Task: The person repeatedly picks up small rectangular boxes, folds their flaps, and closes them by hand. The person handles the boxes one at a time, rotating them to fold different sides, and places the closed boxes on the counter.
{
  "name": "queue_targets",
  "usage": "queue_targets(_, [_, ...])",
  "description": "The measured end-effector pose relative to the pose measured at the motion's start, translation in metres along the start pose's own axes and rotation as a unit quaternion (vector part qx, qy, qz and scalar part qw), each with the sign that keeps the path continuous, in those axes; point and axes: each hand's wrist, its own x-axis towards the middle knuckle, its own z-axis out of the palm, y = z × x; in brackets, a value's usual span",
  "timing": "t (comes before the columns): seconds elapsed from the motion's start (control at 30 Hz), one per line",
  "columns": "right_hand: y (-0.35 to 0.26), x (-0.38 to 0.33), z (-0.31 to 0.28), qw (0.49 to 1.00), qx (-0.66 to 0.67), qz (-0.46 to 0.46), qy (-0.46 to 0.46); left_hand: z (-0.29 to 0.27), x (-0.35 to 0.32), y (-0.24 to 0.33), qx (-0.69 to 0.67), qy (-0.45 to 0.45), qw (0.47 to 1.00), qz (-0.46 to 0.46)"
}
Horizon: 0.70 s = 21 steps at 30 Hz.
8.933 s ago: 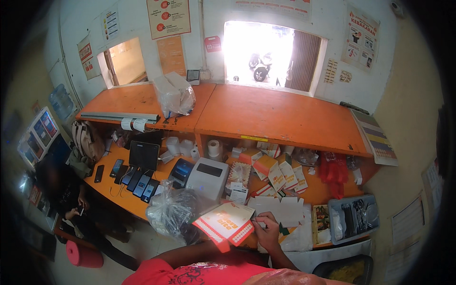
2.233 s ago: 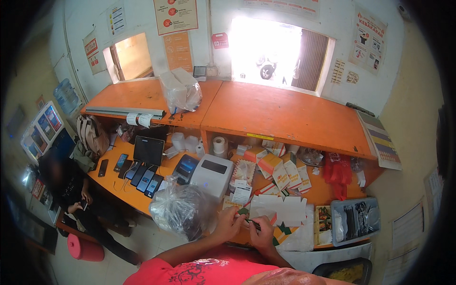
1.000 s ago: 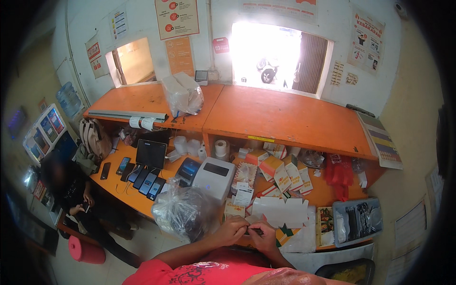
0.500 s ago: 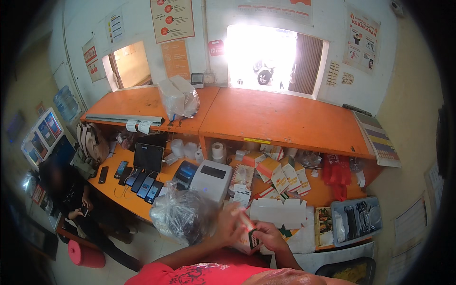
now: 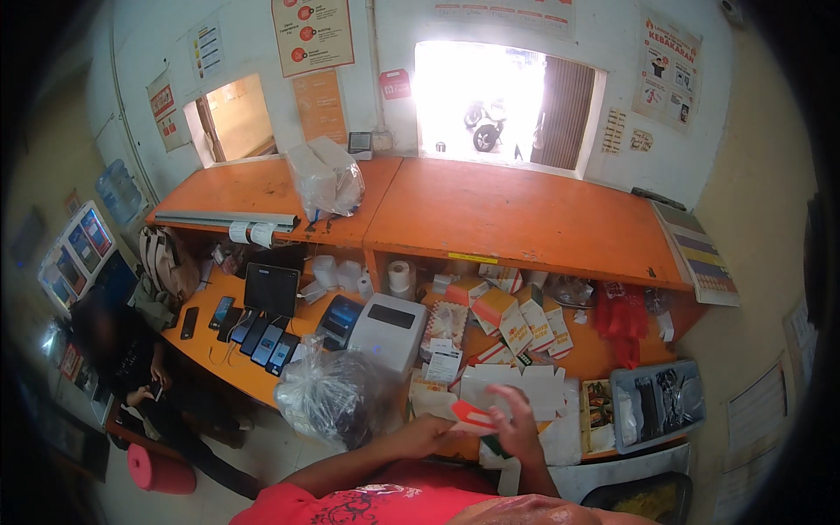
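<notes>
Phones (image 5: 267,346) lie toward the left end of the orange surface (image 5: 206,346), before a dark tablet (image 5: 272,289); a white printer (image 5: 386,331) stands mid-surface, with a bulging plastic bag (image 5: 328,398) at the near edge; a grey-blue tray (image 5: 665,440) sits at the right near corner; on the raised shelf (image 5: 499,206), a clear bag (image 5: 324,175) stands beside a grey strip (image 5: 223,219) along its near edge.

- The left forearm (image 5: 367,457) reaches rightward at a shallow upward slant.
- The left hand (image 5: 430,435) is curled in a grip, its finger detail lost in shadow.
- The right forearm (image 5: 537,479) stands steeper.
- The right hand (image 5: 520,425) is raised, fingers parted and pointing up-left, near the left hand.
</notes>
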Motion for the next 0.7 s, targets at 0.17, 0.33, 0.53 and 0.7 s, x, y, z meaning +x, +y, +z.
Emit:
queue_targets(0.17, [-0.02,-0.012,0.036,0.997,-0.046,-0.002,-0.057,0.025,0.012,-0.01,-0.051,-0.027,0.998,0.033])
queue_targets(0.33, [0.008,-0.022,0.058,0.991,-0.081,-0.041,0.1,0.032,0.007,-0.01,-0.09,0.083,0.991,-0.052])
queue_targets(0.53, [0.014,-0.022,0.071,0.965,0.163,0.157,0.13,0.032,0.004,0.009,-0.079,0.185,0.98,0.01])
queue_targets(0.7, [0.017,-0.018,0.053,0.995,0.078,0.054,-0.039,0.037,0.009,-0.008,-0.049,0.181,0.979,0.081])
